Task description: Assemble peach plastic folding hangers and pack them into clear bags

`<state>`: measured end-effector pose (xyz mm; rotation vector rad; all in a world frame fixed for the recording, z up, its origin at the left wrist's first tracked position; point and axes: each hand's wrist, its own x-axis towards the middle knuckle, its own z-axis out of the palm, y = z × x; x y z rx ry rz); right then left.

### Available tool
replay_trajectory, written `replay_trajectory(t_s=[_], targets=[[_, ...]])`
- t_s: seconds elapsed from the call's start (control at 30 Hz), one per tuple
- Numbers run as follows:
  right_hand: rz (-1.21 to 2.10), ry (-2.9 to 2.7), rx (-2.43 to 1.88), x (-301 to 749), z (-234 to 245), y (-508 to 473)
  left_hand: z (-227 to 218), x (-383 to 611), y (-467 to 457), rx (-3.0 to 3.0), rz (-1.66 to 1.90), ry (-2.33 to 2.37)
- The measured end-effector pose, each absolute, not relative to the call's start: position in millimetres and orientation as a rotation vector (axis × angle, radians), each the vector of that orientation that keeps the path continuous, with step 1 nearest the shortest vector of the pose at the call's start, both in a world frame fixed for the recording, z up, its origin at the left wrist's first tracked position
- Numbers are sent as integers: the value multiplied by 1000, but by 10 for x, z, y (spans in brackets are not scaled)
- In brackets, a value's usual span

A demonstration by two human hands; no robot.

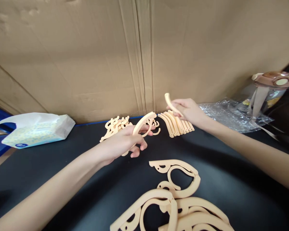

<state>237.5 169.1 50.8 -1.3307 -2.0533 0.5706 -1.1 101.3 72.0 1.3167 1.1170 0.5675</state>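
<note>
My left hand (125,141) is closed around a cream plastic hanger piece (142,122), a curved arm with what looks like a hook beside it. Held up to the right, my right hand (188,110) grips a single curved hanger arm (168,100) between thumb and fingers. Below that hand lies a row of matching curved arms (173,126), side by side. Behind my left hand is a heap of small hook-shaped pieces (114,125), partly covered by the hand. Nearest me, several folded hangers (156,194) with hooks lie overlapping, cut off by the lower edge.
Everything lies on a black tabletop (86,192). At the left stands a tissue pack (38,131). On the right are a crumpled clear plastic bag (228,112) and a bottle with a brown lid (274,80) and strap. A cardboard wall (86,64) closes off the back.
</note>
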Motion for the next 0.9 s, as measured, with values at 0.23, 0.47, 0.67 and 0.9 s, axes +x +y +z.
replay_trajectory(t_s=[0.23,0.47,0.67,0.9], targets=[[-29,-2165,-1834,2649,337,1913,637,44,1003,1240,750,1195],[-162,-2161,-1851,2442,454,1718,741,134,1002,1242,973,1283],[839,-2042,-1050,2065,657,1245,803,286,963,1302,988,1038],[862,-1924,-959,2207,909,1199,996,175,930,1757,1025,1135]])
